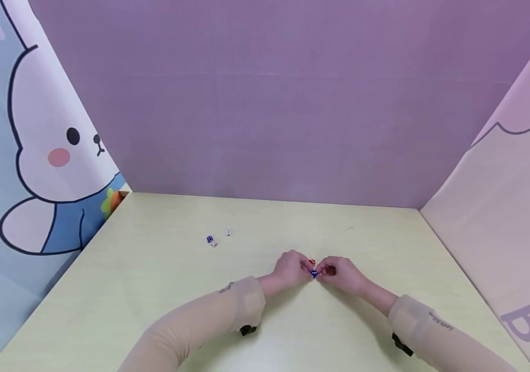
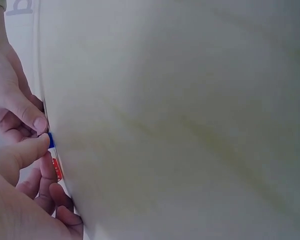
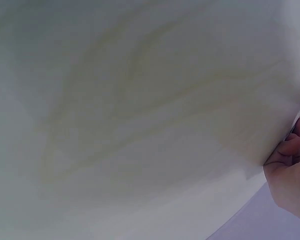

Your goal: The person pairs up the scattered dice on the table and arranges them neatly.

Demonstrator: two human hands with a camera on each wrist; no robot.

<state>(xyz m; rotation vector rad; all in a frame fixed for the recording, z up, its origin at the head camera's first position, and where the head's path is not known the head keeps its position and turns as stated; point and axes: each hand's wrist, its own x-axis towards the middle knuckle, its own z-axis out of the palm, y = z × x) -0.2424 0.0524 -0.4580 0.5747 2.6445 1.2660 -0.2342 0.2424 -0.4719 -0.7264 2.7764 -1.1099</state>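
A small blue die (image 1: 314,274) is between my two hands, near the middle of the table. My left hand (image 1: 292,268) pinches it from the left, thumb lying along the blue die (image 2: 51,140) in the left wrist view. From the other side my right hand (image 1: 345,274) meets it with curled thumb and finger. Just behind the fingertips shows a red die (image 1: 312,262), partly hidden by the left hand. In the right wrist view only part of the right hand (image 3: 292,170) appears at the right edge, and the die is hidden there.
Farther back on the left of the pale table (image 1: 153,289) lie another blue die (image 1: 210,238), a white die (image 1: 214,243) close against it, and a second white die (image 1: 228,233). A tiny pale mark (image 1: 350,227) is at the back right. A purple panel (image 1: 269,103) rises behind.
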